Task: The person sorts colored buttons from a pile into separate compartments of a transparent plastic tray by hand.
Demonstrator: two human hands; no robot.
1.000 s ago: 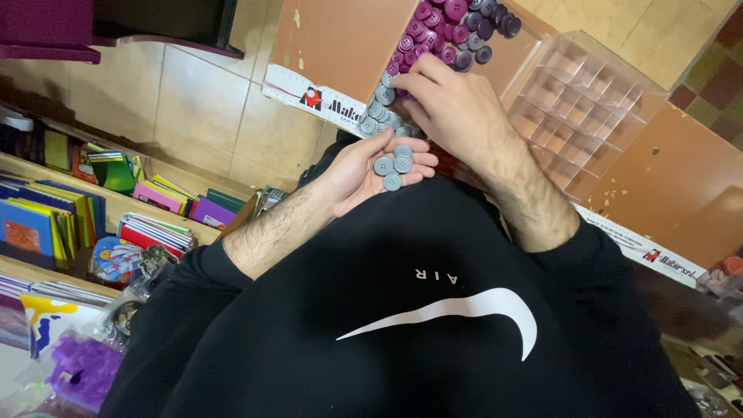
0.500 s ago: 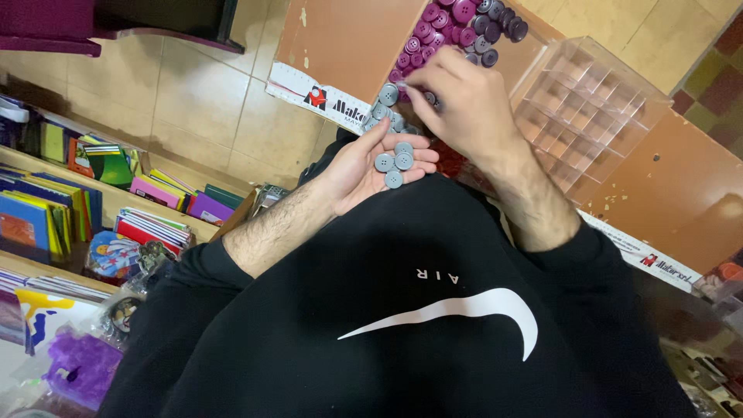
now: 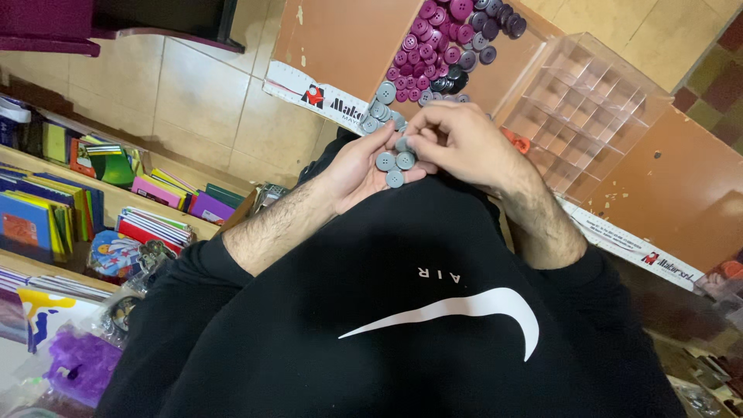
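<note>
Cupping a few grey buttons point(image 3: 395, 162) in an open left hand point(image 3: 364, 166), a person pinches one between the right hand's point(image 3: 464, 139) fingers point(image 3: 418, 141), closed on it just above the palm. More grey buttons point(image 3: 379, 108) lie just beyond the fingertips on the brown table point(image 3: 340, 39), with a heap of pink and purple buttons point(image 3: 445, 39) farther out and a clear divided box point(image 3: 588, 108) to the right. Small, light, hard and smooth, the buttons look likely to slip; the rim seems the surest hold.
</note>
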